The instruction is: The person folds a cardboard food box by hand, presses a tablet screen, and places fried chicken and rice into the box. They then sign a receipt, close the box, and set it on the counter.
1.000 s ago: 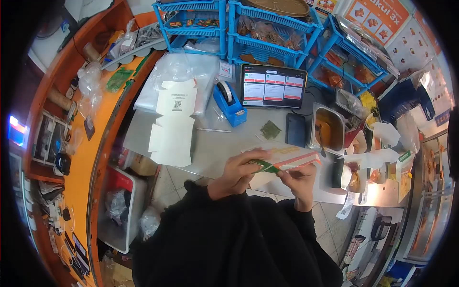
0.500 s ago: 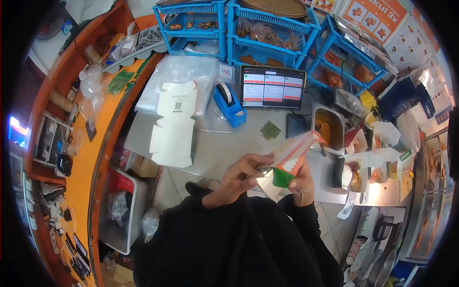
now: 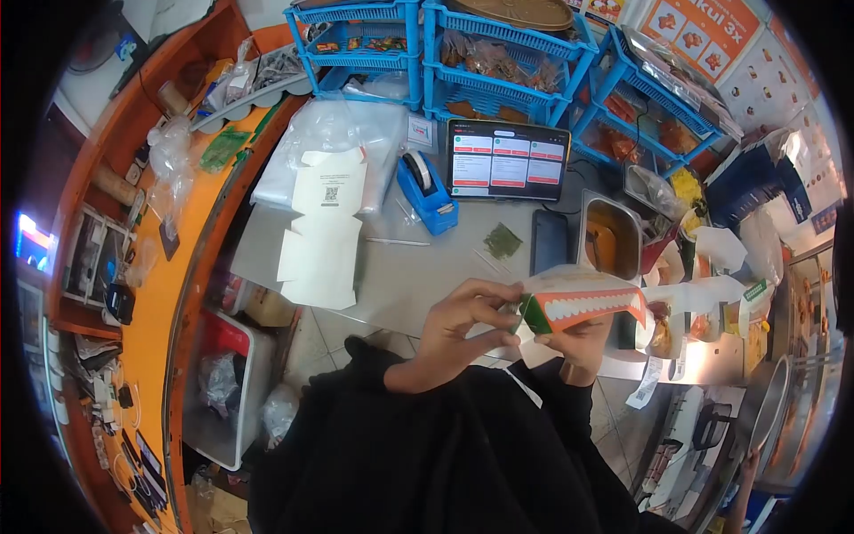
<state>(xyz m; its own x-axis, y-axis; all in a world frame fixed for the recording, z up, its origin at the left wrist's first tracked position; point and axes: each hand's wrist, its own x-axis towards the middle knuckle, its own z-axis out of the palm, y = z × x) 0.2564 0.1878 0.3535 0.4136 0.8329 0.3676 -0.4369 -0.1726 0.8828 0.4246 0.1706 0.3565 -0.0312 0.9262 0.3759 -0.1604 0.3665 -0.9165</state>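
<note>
A folded cardboard food box (image 3: 583, 309), printed orange with white teeth and a green end, is held in front of my body over the table edge. My left hand (image 3: 455, 334) pinches its green end between thumb and fingers. From below and the right, my right hand (image 3: 580, 345) grips the box's side, its fingers partly hidden behind the card. Left of the hands lies an unfolded white box blank (image 3: 318, 254) with a printed square code. A blue tape dispenser (image 3: 433, 206) stands beyond it, near a lit tablet (image 3: 507, 160).
On the steel table (image 3: 405, 276) lie a dark phone (image 3: 551, 240) and a green packet (image 3: 503, 241). A metal pan (image 3: 614, 236) and white food boxes (image 3: 703, 303) stand right. Blue racks (image 3: 507, 67) line the back. Another person's hand (image 3: 745, 472) is beside a metal bowl (image 3: 772, 405).
The box has turned from pointing up and away to lying roughly sideways, its toothed side now facing me. Another person's hand and the metal bowl have come up at the lower right.
</note>
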